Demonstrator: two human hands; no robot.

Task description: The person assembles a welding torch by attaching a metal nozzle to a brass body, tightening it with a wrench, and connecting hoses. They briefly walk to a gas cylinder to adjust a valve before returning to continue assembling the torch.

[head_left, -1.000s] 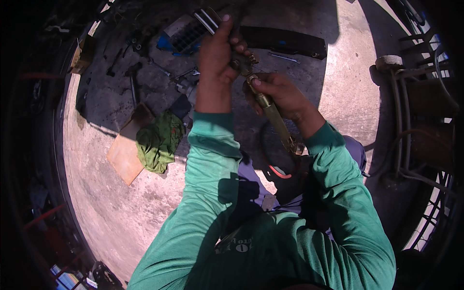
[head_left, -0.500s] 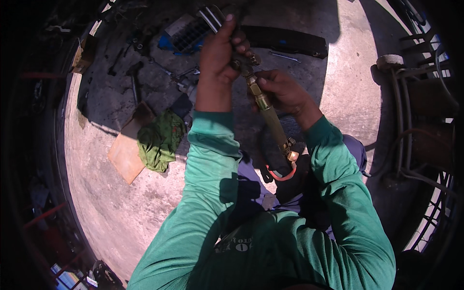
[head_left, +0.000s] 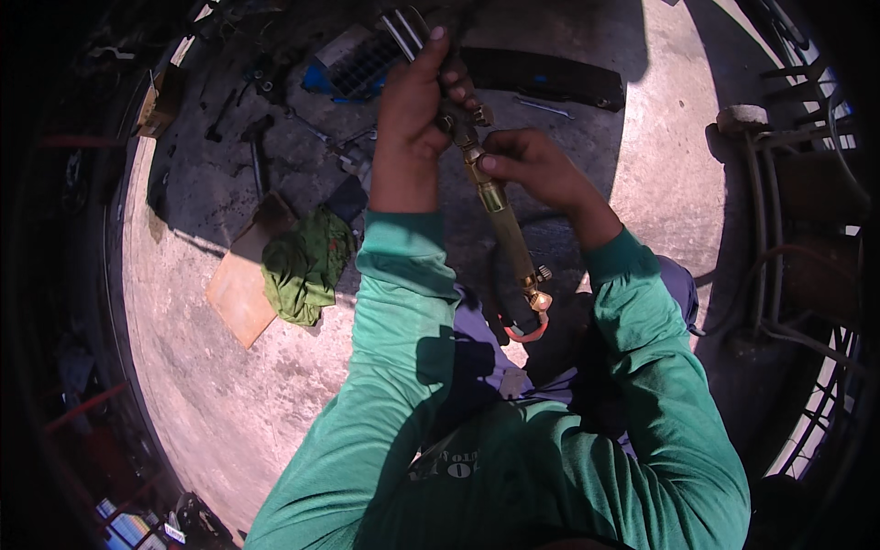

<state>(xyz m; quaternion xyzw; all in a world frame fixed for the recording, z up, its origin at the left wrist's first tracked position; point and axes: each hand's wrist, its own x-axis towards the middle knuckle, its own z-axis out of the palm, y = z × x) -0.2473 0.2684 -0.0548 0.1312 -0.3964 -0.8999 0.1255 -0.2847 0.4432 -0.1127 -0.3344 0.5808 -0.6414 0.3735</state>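
A brass gas torch handle slants down from my hands toward my lap. My left hand is closed round the torch's upper section, with its thumb pointing up. Shiny metal tubes stick out beyond that thumb. Lower down, my right hand pinches the brass collar at the joint between thumb and bent fingers. The handle's bottom end has small valve knobs and a red hose curving away from it. Part of the upper section is hidden by my left fingers.
On the concrete floor lie a green cloth, a brown flat board, a hammer and a wrench. Farther off are a blue-edged compartment tray and a long dark case. A metal frame stands at the right.
The torch handle's lower end has swung a little to the left and turned about its length. My right thumb has shifted on the collar; my left hand has barely moved.
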